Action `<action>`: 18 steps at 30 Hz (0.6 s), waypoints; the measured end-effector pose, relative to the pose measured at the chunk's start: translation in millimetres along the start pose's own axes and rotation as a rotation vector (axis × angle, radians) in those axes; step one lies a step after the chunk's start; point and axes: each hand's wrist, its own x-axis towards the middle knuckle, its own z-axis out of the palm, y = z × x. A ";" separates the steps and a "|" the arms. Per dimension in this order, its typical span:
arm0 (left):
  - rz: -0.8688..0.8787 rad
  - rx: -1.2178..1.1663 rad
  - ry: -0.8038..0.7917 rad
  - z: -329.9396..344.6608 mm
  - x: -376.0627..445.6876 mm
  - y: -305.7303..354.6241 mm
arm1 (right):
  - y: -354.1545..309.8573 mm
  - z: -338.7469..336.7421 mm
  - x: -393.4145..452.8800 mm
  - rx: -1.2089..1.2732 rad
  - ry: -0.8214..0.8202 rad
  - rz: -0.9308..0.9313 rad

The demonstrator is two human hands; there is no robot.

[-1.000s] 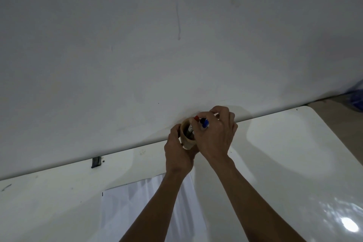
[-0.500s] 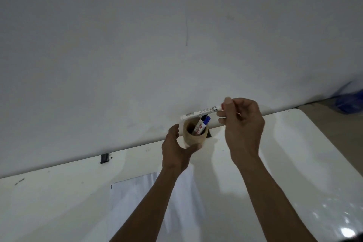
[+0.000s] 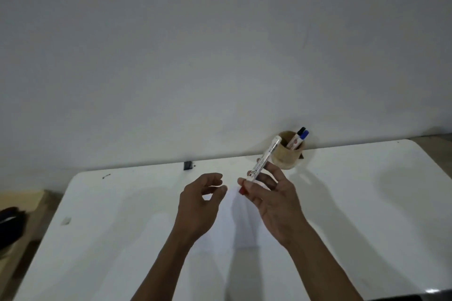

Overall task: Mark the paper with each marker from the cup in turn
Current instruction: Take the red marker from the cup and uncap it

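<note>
My right hand (image 3: pixel 274 203) holds a white marker (image 3: pixel 265 157) with a red cap at its lower end, tilted up toward the cup. My left hand (image 3: pixel 200 200) hovers just left of it, fingers curled and apart, holding nothing. The tan cup (image 3: pixel 285 160) stands at the table's back edge against the wall, with a black-capped marker (image 3: pixel 300 131) and a blue-capped marker (image 3: pixel 304 134) sticking out. The white paper (image 3: pixel 230 225) lies on the table under my hands, hard to tell from the tabletop.
The white table (image 3: pixel 367 203) runs from the wall toward me, with rounded far corners. A small black clip (image 3: pixel 187 165) sits at its back edge. A dark object (image 3: pixel 9 222) lies on the floor at the left. A small scrap (image 3: pixel 65 220) rests near the table's left side.
My right hand pulled the red-capped marker out of the cup and brought it toward me. My left hand let go of the cup and came back beside it. The view has tilted down.
</note>
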 end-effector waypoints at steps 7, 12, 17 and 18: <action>0.109 0.055 -0.082 -40.8 -50.0 -18.6 | 57.1 24.9 -32.4 -0.446 0.063 -0.057; 0.116 0.088 -0.047 -56.4 -69.8 -37.8 | 80.6 32.3 -54.1 -0.523 0.030 -0.048; 0.122 0.068 -0.077 -66.2 -76.3 -49.7 | 87.1 30.1 -61.3 -0.505 0.027 -0.086; 0.115 0.057 -0.078 -66.1 -76.3 -50.8 | 87.9 28.7 -61.1 -0.497 0.024 -0.085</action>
